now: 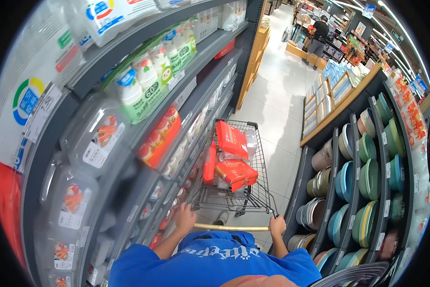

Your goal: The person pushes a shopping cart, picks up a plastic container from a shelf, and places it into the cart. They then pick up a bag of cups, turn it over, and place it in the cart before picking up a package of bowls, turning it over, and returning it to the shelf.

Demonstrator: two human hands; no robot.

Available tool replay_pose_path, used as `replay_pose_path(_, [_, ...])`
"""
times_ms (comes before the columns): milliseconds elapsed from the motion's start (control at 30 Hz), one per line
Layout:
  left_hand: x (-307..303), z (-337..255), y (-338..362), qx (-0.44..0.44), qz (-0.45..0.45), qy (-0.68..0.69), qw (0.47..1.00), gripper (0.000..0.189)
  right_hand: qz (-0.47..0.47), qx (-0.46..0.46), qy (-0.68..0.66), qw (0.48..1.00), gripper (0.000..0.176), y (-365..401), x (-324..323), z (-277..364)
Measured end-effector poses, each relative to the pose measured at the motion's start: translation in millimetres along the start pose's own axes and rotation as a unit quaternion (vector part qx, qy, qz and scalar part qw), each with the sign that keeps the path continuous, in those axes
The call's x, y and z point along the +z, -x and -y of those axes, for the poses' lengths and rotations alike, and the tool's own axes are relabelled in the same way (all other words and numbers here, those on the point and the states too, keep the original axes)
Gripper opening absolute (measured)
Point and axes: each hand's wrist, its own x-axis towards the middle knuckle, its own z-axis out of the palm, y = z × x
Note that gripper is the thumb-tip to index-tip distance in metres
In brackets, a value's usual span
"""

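Observation:
My left hand (185, 218) is closed at the left end of a shopping cart's yellow handle (231, 228). At the right end, where the handle meets the dark frame, my right hand (277, 225) is closed too. The wire shopping cart (259, 179) stretches out ahead of me. Inside its basket lie several red packages: one (232, 138) towards the far end, another (237, 174) in the middle, and a narrow one (209, 163) against the left side. Some clear or white wrapping shows between them. The fingertips of both hands are partly hidden.
Close on the left, a shelf holds clear plastic food boxes (96, 131) and green-wrapped paper cups (145, 71). Stacked bowls and basins (339, 222) fill the right shelf. A tiled aisle (272, 91) runs ahead, past a wooden display (339, 98). A person (317, 40) stands at its far end.

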Motion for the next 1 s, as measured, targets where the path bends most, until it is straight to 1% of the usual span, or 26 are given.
replay_pose_path(33, [7.6, -0.9, -3.3, 0.007, -0.008, -0.003, 1.000, 0.037, 0.003, 0.004, 0.003, 1.000, 0.033, -5.8, -2.4, 0.4])
replay_pose_path(67, [18.5, 4.9, -5.9, 0.014, -0.016, -0.005, 1.000, 0.036, 0.002, -0.013, -0.001, 1.000, 0.031, -12.8, 0.3, -3.5])
replay_pose_path(100, [18.8, 0.6, -10.2, 0.022, -0.025, -0.007, 0.999, 0.035, 0.016, -0.012, -0.002, 1.000, 0.034, -21.5, -0.7, -4.0])
replay_pose_path(167, [21.1, -8.3, -20.8, -0.004, 0.002, 0.003, 1.000, 0.032, 0.044, -0.009, -0.003, 0.999, 0.040, -36.6, -2.5, -3.1])
replay_pose_path(200, [20.3, -15.3, -25.7, -0.018, 0.017, 0.009, 1.000, 0.031, 0.047, -0.020, -0.005, 0.999, 0.041, -44.6, -2.3, -3.3])
replay_pose_path(267, [24.4, -23.8, -38.9, -0.011, 0.005, 0.013, 1.000, 0.030, 0.053, -0.041, -0.010, 0.998, 0.041, -62.4, -3.2, -2.3])
replay_pose_path(333, [31.4, -31.9, -52.9, -0.012, -0.008, 0.003, 1.000, 0.029, 0.050, -0.054, -0.016, 0.997, 0.042, -76.2, -12.5, 6.0])
replay_pose_path(400, [34.1, -39.5, -68.6, -0.012, 0.004, -0.013, 1.000, 0.029, 0.033, -0.081, -0.023, 0.996, 0.045, -92.0, -13.4, 8.6])
replay_pose_path(467, [36.4, -47.7, -82.9, -0.012, 0.005, -0.017, 1.000, 0.026, 0.016, -0.074, -0.032, 0.997, 0.046, -107.3, -10.1, 10.4])
replay_pose_path(567, [46.4, -55.6, -107.3, -0.051, 0.028, -0.007, 0.998, 0.024, -0.008, -0.086, -0.043, 0.995, 0.045, -131.1, -13.8, 21.8])
replay_pose_path(600, [50.2, -55.8, -115.6, -0.055, 0.027, 0.015, 0.998, 0.024, -0.014, -0.093, -0.044, 0.995, 0.045, -138.4, -11.6, 21.6])
replay_pose_path(700, [51.7, -68.4, -135.0, -0.083, 0.034, 0.055, 0.994, 0.023, 0.003, -0.079, -0.045, 0.996, 0.043, -160.7, -16.6, 32.0])
replay_pose_path(733, [53.8, -71.4, -140.6, -0.068, 0.016, 0.064, 0.995, 0.022, 0.008, -0.077, -0.039, 0.996, 0.043, -166.7, -19.4, 36.1])
replay_pose_path(800, [56.9, -79.8, -149.4, -0.069, 0.009, 0.057, 0.996, 0.022, 0.018, -0.071, -0.023, 0.997, 0.042, -178.2, -25.7, 41.9])
replay_pose_path(900, [52.6, -96.7, -165.6, -0.080, 0.004, 0.046, 0.996, 0.023, 0.007, -0.084, -0.033, 0.996, 0.044, -197.9, -22.5, 45.9])
replay_pose_path(967, [38.8, -116.5, -169.6, -0.094, 0.000, 0.027, 0.995, 0.024, 0.015, -0.106, -0.040, 0.993, 0.049, -207.2, -23.4, 46.5])
replay_pose_path(1000, [40.4, -117.4, -177.1, -0.103, 0.000, 0.024, 0.994, 0.026, 0.016, -0.117, -0.044, 0.992, 0.051, -214.2, -22.2, 46.8])
